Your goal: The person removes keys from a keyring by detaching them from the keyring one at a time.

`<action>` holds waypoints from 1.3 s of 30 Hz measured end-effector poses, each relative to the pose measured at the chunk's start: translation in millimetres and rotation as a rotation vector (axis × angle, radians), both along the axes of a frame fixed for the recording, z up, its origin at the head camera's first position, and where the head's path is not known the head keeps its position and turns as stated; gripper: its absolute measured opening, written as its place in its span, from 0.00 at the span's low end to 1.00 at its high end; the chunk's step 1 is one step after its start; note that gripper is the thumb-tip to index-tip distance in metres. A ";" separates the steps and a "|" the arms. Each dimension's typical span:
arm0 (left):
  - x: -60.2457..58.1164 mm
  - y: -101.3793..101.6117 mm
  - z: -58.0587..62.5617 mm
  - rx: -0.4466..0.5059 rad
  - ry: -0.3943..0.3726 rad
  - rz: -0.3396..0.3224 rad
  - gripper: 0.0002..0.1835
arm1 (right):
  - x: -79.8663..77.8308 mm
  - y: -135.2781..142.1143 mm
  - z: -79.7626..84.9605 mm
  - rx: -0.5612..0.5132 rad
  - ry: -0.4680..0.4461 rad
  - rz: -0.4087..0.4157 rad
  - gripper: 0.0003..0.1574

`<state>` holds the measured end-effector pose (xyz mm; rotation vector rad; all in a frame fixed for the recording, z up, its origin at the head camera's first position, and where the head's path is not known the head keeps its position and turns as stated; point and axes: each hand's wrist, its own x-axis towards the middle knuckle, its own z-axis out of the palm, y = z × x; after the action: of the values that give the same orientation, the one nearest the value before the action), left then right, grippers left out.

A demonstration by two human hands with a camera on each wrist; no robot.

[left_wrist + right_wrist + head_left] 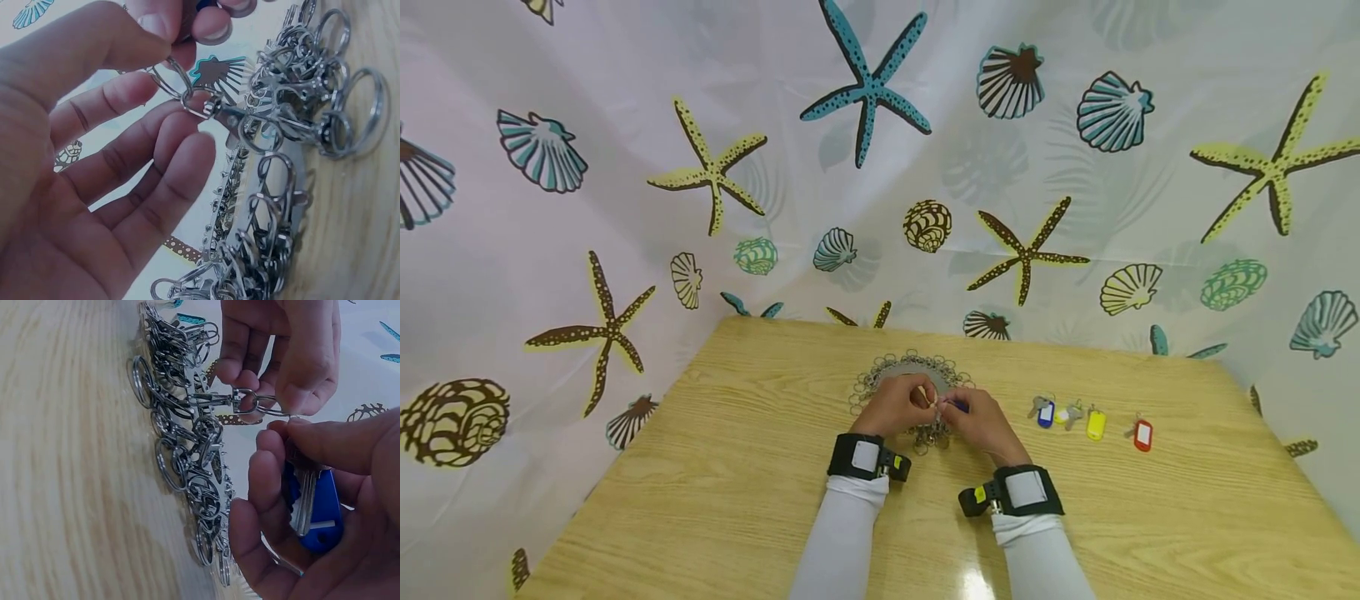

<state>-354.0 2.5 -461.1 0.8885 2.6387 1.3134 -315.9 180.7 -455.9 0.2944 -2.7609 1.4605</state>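
Note:
My left hand [897, 403] pinches a split ring [170, 78] between thumb and index finger. The ring is linked to the swivel of a metal snap hook [215, 107], whose other end joins a round grey plate [891, 367] edged with many hooks and rings. Close beside it, my right hand [981, 419] holds a key [304, 503] and a blue key tag [327, 515] in its curled fingers. Its thumb and index fingertip meet right at the split ring; what they pinch there is mostly hidden by the fingers.
To the right on the wooden table [737, 500] lie keys with a blue tag [1046, 414], yellow tags, one being a yellow tag [1096, 424], and a red tag [1142, 435]. A cloth [880, 208] printed with starfish and shells hangs behind and at the sides.

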 end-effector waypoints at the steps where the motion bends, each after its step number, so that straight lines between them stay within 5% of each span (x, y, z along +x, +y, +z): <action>1: 0.0 0.1 -0.5 0.007 0.002 -0.001 0.06 | 0.0 -0.4 -0.8 -0.002 -0.006 -0.004 0.11; 8: -0.2 -1.1 -0.1 0.027 0.060 0.022 0.05 | 0.0 -0.5 -3.8 -0.022 -0.028 -0.019 0.14; 14: -1.4 -0.4 0.8 -0.001 0.013 0.020 0.05 | -0.3 2.7 -2.4 -0.015 0.041 0.006 0.13; 23: 1.0 2.0 0.7 -0.027 -0.018 0.011 0.10 | -0.4 2.7 -6.1 -0.075 0.015 0.036 0.13; 39: 0.4 1.9 0.1 0.003 0.024 0.004 0.09 | -2.3 2.9 -5.8 -0.108 0.011 0.037 0.12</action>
<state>-353.7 4.5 -461.0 0.9059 2.6589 1.3166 -318.3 183.6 -461.7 0.3526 -2.6701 1.6037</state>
